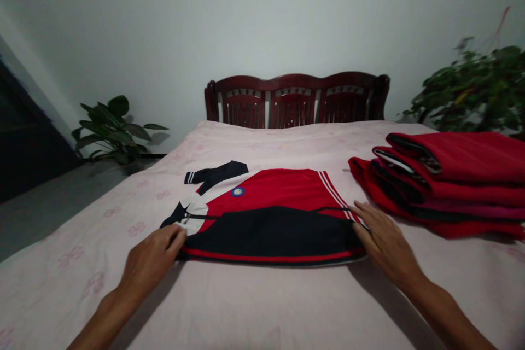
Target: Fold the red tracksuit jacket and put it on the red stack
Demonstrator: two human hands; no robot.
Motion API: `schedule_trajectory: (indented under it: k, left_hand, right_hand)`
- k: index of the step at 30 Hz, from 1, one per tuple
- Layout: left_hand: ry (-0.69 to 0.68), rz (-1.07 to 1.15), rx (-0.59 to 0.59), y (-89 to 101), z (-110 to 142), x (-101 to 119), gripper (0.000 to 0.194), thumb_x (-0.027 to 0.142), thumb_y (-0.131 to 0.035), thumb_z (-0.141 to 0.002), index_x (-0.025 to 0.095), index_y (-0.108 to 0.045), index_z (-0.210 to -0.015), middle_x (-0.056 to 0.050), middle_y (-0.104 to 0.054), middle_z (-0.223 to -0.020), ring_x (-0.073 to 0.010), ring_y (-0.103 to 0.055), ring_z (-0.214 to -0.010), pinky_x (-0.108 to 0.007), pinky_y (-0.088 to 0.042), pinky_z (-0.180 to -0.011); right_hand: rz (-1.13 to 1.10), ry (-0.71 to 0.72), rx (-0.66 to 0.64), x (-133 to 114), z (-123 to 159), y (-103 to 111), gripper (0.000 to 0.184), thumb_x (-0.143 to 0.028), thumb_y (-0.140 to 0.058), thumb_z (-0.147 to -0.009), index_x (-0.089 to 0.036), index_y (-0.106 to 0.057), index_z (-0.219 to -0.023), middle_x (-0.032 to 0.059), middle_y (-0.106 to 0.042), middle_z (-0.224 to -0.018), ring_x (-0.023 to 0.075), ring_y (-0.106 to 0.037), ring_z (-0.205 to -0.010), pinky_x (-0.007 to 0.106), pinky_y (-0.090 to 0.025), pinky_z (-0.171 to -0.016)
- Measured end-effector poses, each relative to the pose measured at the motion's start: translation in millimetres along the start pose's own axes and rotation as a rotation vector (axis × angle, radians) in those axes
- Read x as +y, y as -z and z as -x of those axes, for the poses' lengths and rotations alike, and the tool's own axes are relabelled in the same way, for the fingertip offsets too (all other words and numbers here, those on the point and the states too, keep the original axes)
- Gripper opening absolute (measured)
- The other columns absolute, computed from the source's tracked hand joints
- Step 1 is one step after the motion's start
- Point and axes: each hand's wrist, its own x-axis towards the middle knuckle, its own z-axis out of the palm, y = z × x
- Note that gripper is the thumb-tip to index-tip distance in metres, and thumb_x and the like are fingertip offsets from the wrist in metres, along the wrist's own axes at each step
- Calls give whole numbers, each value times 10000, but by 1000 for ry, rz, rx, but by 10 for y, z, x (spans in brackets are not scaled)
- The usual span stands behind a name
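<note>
A red, navy and white zip-up jacket [283, 188] lies on the bed, collar to the left and striped hem to the right. Its near side is folded over, so a navy panel with a red edge covers part of the red front. A round blue badge [238, 192] shows on the chest, and the far sleeve [217, 174] stretches out beyond the collar. My left hand [158, 246] pinches the jacket near the collar. At the hem end, my right hand [379, 238] grips the folded edge, its thumb under the upper fingers.
A stack of folded red and dark garments [459, 186] sits on the bed to the right. The pink floral bedsheet [262, 306] spreads under everything. Beyond it stand a dark wooden headboard [291, 98] and leafy plants, one at left [117, 128], another at right [476, 90].
</note>
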Motion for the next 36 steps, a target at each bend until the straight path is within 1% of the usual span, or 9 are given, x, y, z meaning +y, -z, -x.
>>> schedule_trajectory:
  k: [3,8,11,14,20,24,31,33,36]
  left_hand:
    - [-295,231,-128,-311,64,202,350,437,-733,-779,327,-749,-1111,-52,-710,-1255,-313,-591,-1228,-414,-375,-1123]
    - [-340,298,-373,-580,115,-66,509,320,-748,-774,377,-669,-1274,-30,-564,-1463,-341,-429,-1417,-544,-157,-1228]
    - [-317,320,-391,-530,68,-365,464,236,-664,-821,389,-676,-1258,-19,-574,-1453,-316,-445,-1410,-539,-102,-1239]
    - [-208,448,-326,-510,3,-566,409,193,-691,-769,379,-738,-1132,-23,-652,-1364,-321,-476,-1384,-520,-62,-1246]
    - [-44,637,-224,-498,-118,-457,304,157,-753,-678,337,-780,-922,-53,-734,-1213,-331,-557,-1297,-478,-217,-1227]
    - [-93,564,-276,-294,-37,-416,315,199,-783,-676,346,-793,-954,-64,-762,-1136,-342,-627,-1198,-496,-307,-1192]
    - [-331,172,-350,61,606,-998,446,308,-705,-766,571,-695,-1126,97,-726,-1210,-311,-701,-1101,-438,-553,-1014]
    - [-305,199,-410,139,633,-971,431,304,-705,-751,554,-714,-1102,85,-727,-1208,-331,-696,-1107,-454,-542,-1029]
    - [-161,421,-464,135,396,-550,329,268,-743,-720,445,-782,-995,15,-742,-1196,-365,-641,-1193,-507,-419,-1138]
  right_hand:
    - [111,164,-139,-204,36,-268,523,-404,-429,-978,-195,-492,-1453,118,-505,-1497,289,-440,-1402,550,-329,-1165]
    - [168,294,-304,-80,183,-475,517,-403,-476,-961,-222,-513,-1444,92,-540,-1468,294,-487,-1368,558,-366,-1140]
    - [113,310,-353,-5,237,-331,575,-396,-528,-919,-251,-479,-1473,89,-507,-1497,301,-471,-1380,564,-388,-1127]
    - [44,369,-373,45,311,-169,698,-213,-549,-827,-313,-423,-1506,50,-477,-1526,281,-447,-1401,550,-372,-1147]
    - [127,334,-310,213,262,-163,784,-19,-482,-628,-287,-603,-1355,57,-633,-1370,279,-584,-1259,522,-463,-1047]
    - [113,373,-334,205,142,-61,666,-25,-487,-607,-254,-707,-1193,70,-734,-1179,274,-674,-1089,468,-522,-937]
    - [-35,402,-469,131,551,360,734,-51,-521,-660,-397,-652,-1294,23,-724,-1210,288,-695,-1072,454,-559,-918]
    - [-81,362,-556,100,527,479,739,-100,-575,-690,-421,-602,-1356,15,-680,-1293,301,-666,-1145,446,-566,-937]
    - [-209,291,-739,-109,144,492,664,-296,-680,-771,-390,-550,-1415,32,-625,-1374,299,-643,-1192,400,-568,-951]
